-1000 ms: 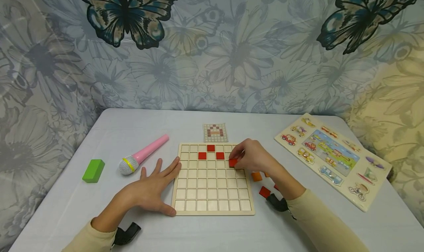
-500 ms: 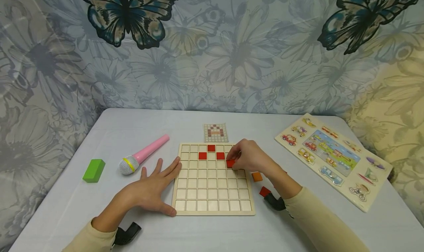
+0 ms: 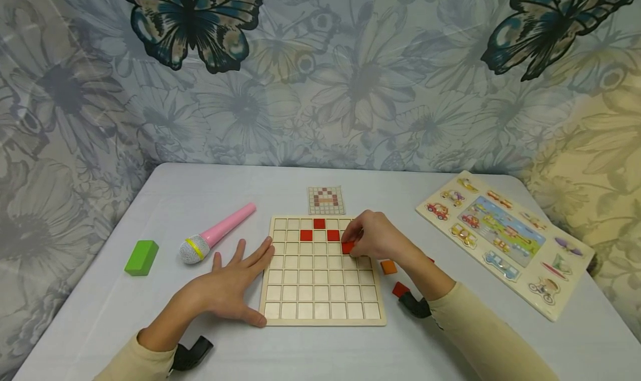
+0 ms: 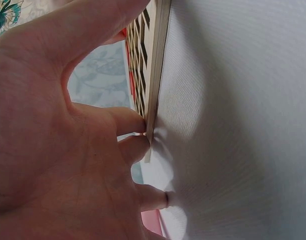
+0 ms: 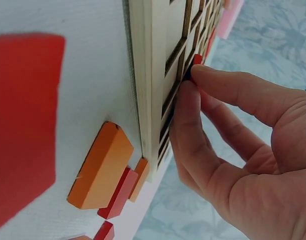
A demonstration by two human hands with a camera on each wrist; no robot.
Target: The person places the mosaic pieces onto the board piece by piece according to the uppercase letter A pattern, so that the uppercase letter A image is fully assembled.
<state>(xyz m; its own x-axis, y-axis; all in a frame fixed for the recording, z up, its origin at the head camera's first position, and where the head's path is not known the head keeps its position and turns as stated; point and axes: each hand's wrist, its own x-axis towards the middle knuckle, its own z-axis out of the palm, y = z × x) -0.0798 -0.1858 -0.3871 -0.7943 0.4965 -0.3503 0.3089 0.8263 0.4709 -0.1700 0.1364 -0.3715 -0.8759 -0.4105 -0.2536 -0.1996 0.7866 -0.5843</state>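
A wooden grid board (image 3: 320,293) lies flat on the white table, with red square tiles (image 3: 319,223) set in cells of its top two rows. My right hand (image 3: 376,237) pinches another red tile (image 3: 348,248) between thumb and fingers over the third row, right of the middle. From the right wrist view, that tile's edge (image 5: 197,59) pokes out past the fingertips, low at the grid. My left hand (image 3: 227,289) is spread out, its thumb and fingers touching the board's left edge. In the left wrist view, fingertips meet the board's side (image 4: 157,65).
A small pattern card (image 3: 326,201) lies behind the board. Loose orange tiles (image 3: 388,267) and red tiles (image 3: 400,290) are scattered to its right. Farther right lies a vehicle puzzle (image 3: 501,242). Leftward are a pink toy microphone (image 3: 220,231) and a green block (image 3: 142,258).
My right hand has shifted the pinched red tile slightly left and down along the third row, then nearly stopped. My left hand has stayed at the board's edge.
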